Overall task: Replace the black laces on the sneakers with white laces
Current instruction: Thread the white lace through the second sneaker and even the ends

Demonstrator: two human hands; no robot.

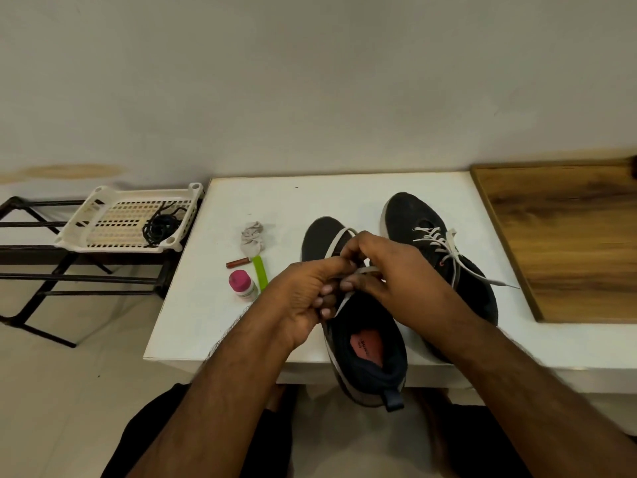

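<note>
The near sneaker is sitting on the white table, its heel hanging over the table's front edge. Both hands are meeting over its tongue: the left hand is curling its fingers tightly around a white lace, and the right hand is pinching the same lace just beside it. A loop of that lace is arching over the sneaker's toe. The second sneaker is lying to the right of the near sneaker, already wearing a white lace. Left of the near sneaker, a crumpled cloth, a small bottle and a green strip are resting. Further left, off the table, the black laces are lying coiled in a white basket.
</note>
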